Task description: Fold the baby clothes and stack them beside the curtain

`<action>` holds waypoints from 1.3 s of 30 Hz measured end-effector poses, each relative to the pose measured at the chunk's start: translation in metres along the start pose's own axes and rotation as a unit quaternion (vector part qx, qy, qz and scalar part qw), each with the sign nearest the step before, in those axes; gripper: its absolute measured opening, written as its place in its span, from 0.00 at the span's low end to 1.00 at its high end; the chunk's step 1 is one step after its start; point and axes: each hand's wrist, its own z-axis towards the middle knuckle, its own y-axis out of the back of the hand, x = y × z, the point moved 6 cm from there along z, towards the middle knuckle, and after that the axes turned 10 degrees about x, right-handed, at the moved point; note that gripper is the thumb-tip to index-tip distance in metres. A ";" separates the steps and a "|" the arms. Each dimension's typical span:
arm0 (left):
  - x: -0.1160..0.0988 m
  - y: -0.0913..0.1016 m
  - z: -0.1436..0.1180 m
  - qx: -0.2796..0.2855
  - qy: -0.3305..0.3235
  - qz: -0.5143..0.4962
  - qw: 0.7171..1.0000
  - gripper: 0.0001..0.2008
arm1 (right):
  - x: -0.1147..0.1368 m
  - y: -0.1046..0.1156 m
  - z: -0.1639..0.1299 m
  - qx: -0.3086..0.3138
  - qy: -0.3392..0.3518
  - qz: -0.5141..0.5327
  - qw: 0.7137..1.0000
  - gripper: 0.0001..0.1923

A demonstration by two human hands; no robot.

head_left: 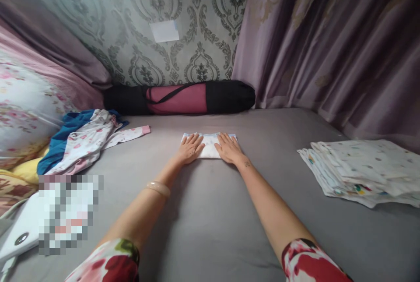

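Note:
A small folded white cloth (pixel 210 151) with a pale blue edge lies flat on the grey bed sheet (pixel 210 212). My left hand (pixel 192 148) rests palm down on its left part, fingers stretched out and slightly apart. On the right part lies my right hand (pixel 229 148), also flat with the fingers extended. Between the two hands the middle of the cloth shows; its two ends are partly covered by them. Neither hand grips the cloth.
A stack of printed white cloths (pixel 364 170) lies at the right. Rumpled clothes (pixel 87 142) and a white device (pixel 24 229) with a cable are at the left, beside a blurred patch. A black and maroon roll bag (pixel 180 98) lies along the wall.

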 end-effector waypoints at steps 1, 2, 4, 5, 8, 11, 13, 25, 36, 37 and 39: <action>0.001 0.001 0.001 0.011 0.006 0.002 1.000 0.28 | -0.001 0.001 0.000 0.004 0.001 0.005 1.000 0.32; 0.003 0.002 0.002 0.019 0.017 0.004 1.000 0.28 | -0.001 0.002 0.001 0.007 0.003 0.010 1.000 0.32; 0.008 0.004 0.005 0.027 0.045 0.010 0.999 0.30 | -0.002 0.005 0.001 0.009 0.004 0.022 1.000 0.31; 0.011 0.004 0.006 0.028 0.061 0.012 0.998 0.30 | -0.003 0.007 0.001 0.005 0.001 0.026 1.000 0.31; 0.020 0.007 0.013 0.027 0.090 0.012 0.996 0.30 | -0.010 0.014 0.000 -0.022 -0.017 0.034 0.999 0.31; 0.028 0.014 0.022 0.021 0.074 0.020 0.997 0.25 | -0.022 0.018 0.001 -0.037 -0.042 0.037 0.998 0.30; 0.033 0.022 0.029 0.024 0.058 0.030 0.998 0.21 | -0.028 0.019 0.002 -0.042 -0.043 0.034 0.998 0.28; 0.042 0.047 0.046 0.077 0.083 0.031 0.993 0.15 | -0.034 0.025 0.006 -0.110 -0.036 -0.039 0.993 0.20; 0.034 0.096 -0.008 -0.055 0.021 -0.026 0.998 0.12 | -0.028 0.060 -0.016 -0.116 -0.018 0.012 0.993 0.13; 0.033 0.102 -0.014 -0.069 0.010 -0.028 0.997 0.12 | -0.027 0.066 -0.021 -0.123 -0.009 0.024 0.992 0.12; 0.030 0.113 -0.028 -0.095 -0.009 -0.027 0.995 0.12 | -0.026 0.078 -0.031 -0.126 0.021 0.057 0.990 0.12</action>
